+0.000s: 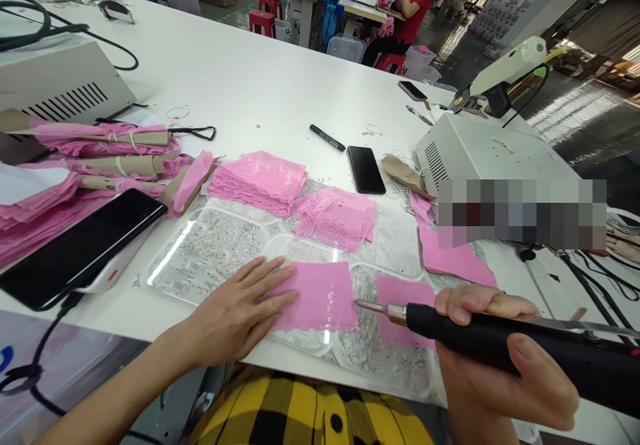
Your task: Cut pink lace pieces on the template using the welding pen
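My left hand point(245, 308) lies flat with fingers spread, its fingertips resting on the left part of a pink fabric piece point(320, 298). That piece is spread on a clear, marbled plastic mat point(210, 251). In my right hand point(500, 358) is a black handheld tool with a metal tip, like a soldering iron point(465, 331). Its tip points left, close to the fabric's right edge; I cannot tell whether it touches. A second pink piece point(405, 298) lies under the tool, partly hidden. Beyond my hands sit two stacks of pink lace fabric point(257, 181), point(340, 215).
Pink bundles point(105, 141) and a large phone point(85, 245) are at the left. Grey vented boxes point(65, 78) point(490, 158) flank the table. A marker point(327, 138) and smaller phone point(367, 169) lie ahead. Farther off, a person in red point(415, 11) sits at a machine.
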Motion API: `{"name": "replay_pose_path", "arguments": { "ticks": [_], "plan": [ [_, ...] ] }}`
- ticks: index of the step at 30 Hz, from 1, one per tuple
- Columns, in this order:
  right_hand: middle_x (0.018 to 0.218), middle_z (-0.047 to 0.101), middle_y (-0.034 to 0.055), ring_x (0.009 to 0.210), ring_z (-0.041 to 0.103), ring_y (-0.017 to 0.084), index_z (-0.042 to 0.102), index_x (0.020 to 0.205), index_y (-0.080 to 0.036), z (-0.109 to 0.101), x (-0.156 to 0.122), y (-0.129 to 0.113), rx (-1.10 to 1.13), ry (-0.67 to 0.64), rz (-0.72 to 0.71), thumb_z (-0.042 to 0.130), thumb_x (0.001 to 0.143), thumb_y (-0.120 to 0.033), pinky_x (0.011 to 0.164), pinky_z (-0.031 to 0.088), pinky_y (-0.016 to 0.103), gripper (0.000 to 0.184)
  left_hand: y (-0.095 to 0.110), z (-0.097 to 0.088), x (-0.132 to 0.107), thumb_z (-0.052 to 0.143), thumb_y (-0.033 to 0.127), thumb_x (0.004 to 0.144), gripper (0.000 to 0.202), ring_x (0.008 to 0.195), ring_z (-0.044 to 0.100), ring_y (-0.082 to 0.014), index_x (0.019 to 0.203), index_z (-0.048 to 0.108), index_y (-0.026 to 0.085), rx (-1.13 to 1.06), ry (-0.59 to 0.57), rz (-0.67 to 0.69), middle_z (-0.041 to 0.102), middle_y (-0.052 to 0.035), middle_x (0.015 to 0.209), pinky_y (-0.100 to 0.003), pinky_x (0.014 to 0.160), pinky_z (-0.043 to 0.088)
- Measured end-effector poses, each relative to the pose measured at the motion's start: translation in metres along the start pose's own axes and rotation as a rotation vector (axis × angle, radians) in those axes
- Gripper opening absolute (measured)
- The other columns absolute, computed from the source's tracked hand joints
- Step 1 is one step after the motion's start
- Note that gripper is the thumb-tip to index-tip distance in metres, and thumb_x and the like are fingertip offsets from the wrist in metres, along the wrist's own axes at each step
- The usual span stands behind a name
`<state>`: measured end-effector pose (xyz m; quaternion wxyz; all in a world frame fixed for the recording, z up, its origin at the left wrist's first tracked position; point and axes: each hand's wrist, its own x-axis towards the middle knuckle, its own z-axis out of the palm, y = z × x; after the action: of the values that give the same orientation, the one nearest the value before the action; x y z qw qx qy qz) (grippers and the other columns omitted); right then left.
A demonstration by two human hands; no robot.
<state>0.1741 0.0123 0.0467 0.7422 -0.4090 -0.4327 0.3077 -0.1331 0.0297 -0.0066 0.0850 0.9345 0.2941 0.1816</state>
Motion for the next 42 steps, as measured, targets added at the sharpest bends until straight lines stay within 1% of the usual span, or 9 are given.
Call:
{"name": "replay_pose_path", "arguments": {
  "ticks": [4, 9, 14, 17, 21, 24, 31, 35, 42],
  "plan": [
    [0.062, 0.055, -0.0005, 0.048, 0.048, 0.012, 0.060, 0.069, -0.018, 0.002, -0.002, -0.002, 0.004, -0.015, -0.004, 0.060, 0.064, -0.033, 0.046, 0.044, 0.031, 0.015, 0.000, 0.000, 0.000, 0.046, 0.012, 0.094, 0.047, 0.145, 0.026, -0.0267, 0.140, 0.047, 0.023, 0.002, 0.003, -0.002, 0.038, -0.0079, 0.153, -0.051, 0.117, 0.029],
    [0.061, 0.054, -0.0005, 0.049, 0.048, 0.012, 0.059, 0.067, -0.018, 0.004, -0.001, 0.002, 0.025, -0.007, -0.007, 0.060, 0.062, -0.032, 0.046, 0.044, 0.030, 0.016, 0.001, -0.001, 0.000, 0.046, 0.013, 0.094, 0.045, 0.145, 0.028, -0.0264, 0.138, 0.049, 0.023, 0.010, 0.010, 0.001, 0.040, -0.0082, 0.151, -0.051, 0.117, 0.030],
    [0.059, 0.053, -0.0011, 0.046, 0.048, 0.012, 0.058, 0.066, -0.019, 0.004, -0.001, 0.003, -0.018, 0.008, 0.009, 0.060, 0.062, -0.031, 0.044, 0.044, 0.030, 0.013, 0.002, -0.002, 0.001, 0.047, 0.014, 0.094, 0.047, 0.145, 0.028, -0.0262, 0.140, 0.047, 0.024, 0.008, 0.012, -0.002, 0.040, -0.0074, 0.151, -0.050, 0.117, 0.030],
    [0.059, 0.053, -0.0012, 0.046, 0.047, 0.012, 0.058, 0.064, -0.019, 0.006, 0.002, 0.001, -0.022, 0.012, 0.004, 0.059, 0.061, -0.031, 0.043, 0.043, 0.031, 0.013, 0.002, -0.003, 0.000, 0.048, 0.015, 0.094, 0.044, 0.144, 0.029, -0.0260, 0.137, 0.049, 0.023, 0.008, 0.046, 0.005, 0.041, -0.0088, 0.151, -0.049, 0.117, 0.031],
    [0.061, 0.055, -0.0008, 0.048, 0.048, 0.012, 0.060, 0.067, -0.019, 0.015, 0.007, 0.004, 0.003, 0.049, -0.015, 0.057, 0.060, -0.029, 0.046, 0.044, 0.031, 0.012, 0.003, -0.005, -0.003, 0.048, 0.015, 0.095, 0.038, 0.143, 0.031, -0.0249, 0.132, 0.053, 0.020, 0.011, 0.107, 0.018, 0.045, -0.0112, 0.148, -0.048, 0.116, 0.032],
    [0.064, 0.057, -0.0010, 0.050, 0.049, 0.013, 0.061, 0.069, -0.020, 0.028, 0.011, 0.011, 0.037, 0.069, -0.010, 0.056, 0.059, -0.026, 0.048, 0.045, 0.032, 0.013, 0.003, -0.006, -0.008, 0.047, 0.013, 0.095, 0.036, 0.144, 0.030, -0.0254, 0.130, 0.054, 0.019, 0.028, 0.107, 0.013, 0.047, -0.0108, 0.146, -0.049, 0.116, 0.032],
    [0.065, 0.060, -0.0007, 0.050, 0.052, 0.013, 0.061, 0.069, -0.019, 0.053, 0.013, 0.023, 0.011, 0.035, -0.041, 0.056, 0.061, -0.025, 0.050, 0.047, 0.034, 0.012, 0.001, -0.004, -0.020, 0.047, 0.013, 0.095, 0.035, 0.144, 0.030, -0.0240, 0.128, 0.056, 0.018, 0.035, 0.120, 0.013, 0.051, -0.0087, 0.143, -0.046, 0.117, 0.029],
    [0.065, 0.059, -0.0004, 0.051, 0.052, 0.013, 0.061, 0.071, -0.019, 0.056, 0.012, 0.026, 0.001, 0.027, -0.055, 0.056, 0.062, -0.025, 0.051, 0.048, 0.034, 0.012, 0.000, -0.003, -0.022, 0.047, 0.013, 0.095, 0.035, 0.144, 0.030, -0.0238, 0.129, 0.056, 0.018, 0.017, 0.126, 0.012, 0.051, -0.0079, 0.143, -0.046, 0.117, 0.030],
    [0.066, 0.059, -0.0004, 0.052, 0.053, 0.013, 0.060, 0.071, -0.018, 0.053, 0.013, 0.029, -0.021, -0.017, -0.084, 0.057, 0.065, -0.024, 0.052, 0.048, 0.034, 0.009, 0.000, -0.001, -0.022, 0.045, 0.013, 0.094, 0.038, 0.144, 0.029, -0.0245, 0.130, 0.056, 0.019, 0.013, 0.123, 0.009, 0.053, -0.0068, 0.142, -0.047, 0.116, 0.031]
  ]
}}
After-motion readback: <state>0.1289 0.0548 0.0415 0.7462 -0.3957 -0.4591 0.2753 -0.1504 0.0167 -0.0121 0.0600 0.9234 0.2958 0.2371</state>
